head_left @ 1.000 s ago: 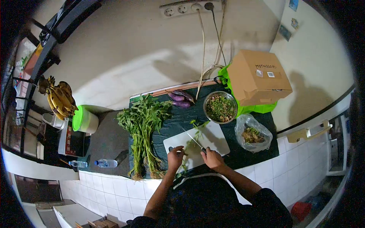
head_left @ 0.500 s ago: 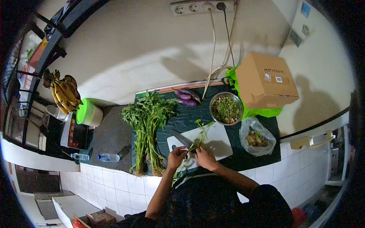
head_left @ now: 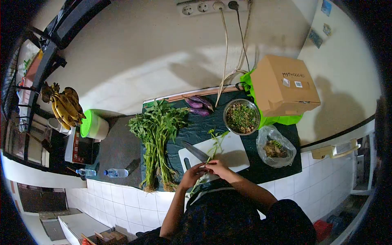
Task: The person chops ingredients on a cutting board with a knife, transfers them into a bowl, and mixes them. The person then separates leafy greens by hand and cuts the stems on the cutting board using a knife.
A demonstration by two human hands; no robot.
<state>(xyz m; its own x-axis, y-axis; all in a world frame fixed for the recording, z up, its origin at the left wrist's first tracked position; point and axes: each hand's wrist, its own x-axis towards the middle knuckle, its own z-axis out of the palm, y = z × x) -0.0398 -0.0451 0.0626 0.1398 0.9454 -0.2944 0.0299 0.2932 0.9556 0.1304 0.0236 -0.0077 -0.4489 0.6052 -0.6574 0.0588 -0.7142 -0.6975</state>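
My left hand (head_left: 192,176) is closed on a leafy green stem (head_left: 215,143) over the near edge of the white cutting board (head_left: 234,152). My right hand (head_left: 218,168) pinches the same stem close by, and the fingers of both hands nearly meet. The stem's leafy top points away from me across the board, while its lower part hangs below my hands toward my dark clothing. Just left of the stem lies a knife (head_left: 196,151), its handle end hidden by the stem and hands. Beyond the board a metal bowl (head_left: 242,117) holds chopped green and pale pieces.
Bunches of rooted leafy greens (head_left: 157,130) lie left of the board, with purple eggplants (head_left: 199,105) behind. On the right are a plastic bag (head_left: 276,148) of scraps and a cardboard box (head_left: 283,87). Water bottles (head_left: 116,173) and a green-lidded tub (head_left: 94,123) sit left.
My right hand has shifted left, drawing closer to my left hand along the stem. The view has moved slightly; knife, board and bowl lie as before.
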